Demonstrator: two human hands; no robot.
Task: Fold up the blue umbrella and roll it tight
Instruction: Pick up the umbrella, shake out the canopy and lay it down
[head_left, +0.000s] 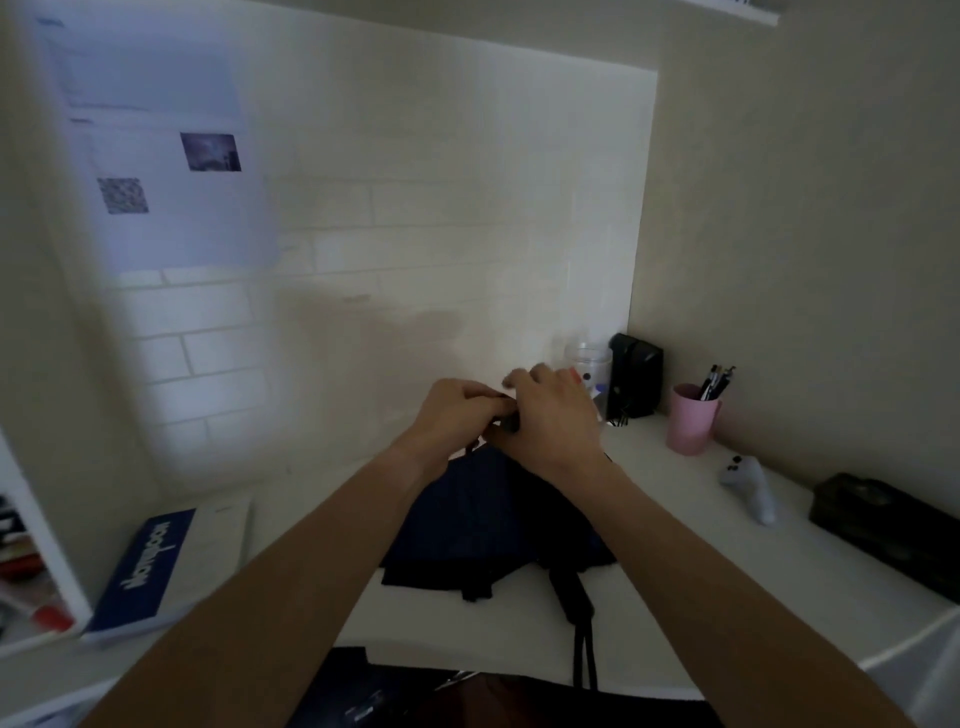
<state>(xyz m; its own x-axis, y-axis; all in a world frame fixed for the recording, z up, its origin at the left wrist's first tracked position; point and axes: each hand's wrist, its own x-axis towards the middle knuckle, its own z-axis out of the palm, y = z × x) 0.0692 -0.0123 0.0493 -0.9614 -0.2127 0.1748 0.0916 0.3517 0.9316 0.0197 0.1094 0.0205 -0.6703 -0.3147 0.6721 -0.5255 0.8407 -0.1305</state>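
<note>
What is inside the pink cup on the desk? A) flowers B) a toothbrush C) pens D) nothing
C: dark pens stick up out of the round pink cup, which stands on the white desk by the right wall.

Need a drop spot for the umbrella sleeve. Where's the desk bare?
Bare: between the blue-and-white book and the umbrella; also between umbrella, white controller and desk front edge. Crowded: back right corner, with pink pen cup, jar, black device.

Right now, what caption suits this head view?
Both hands gather the blue umbrella's far tip above a white desk.
</note>
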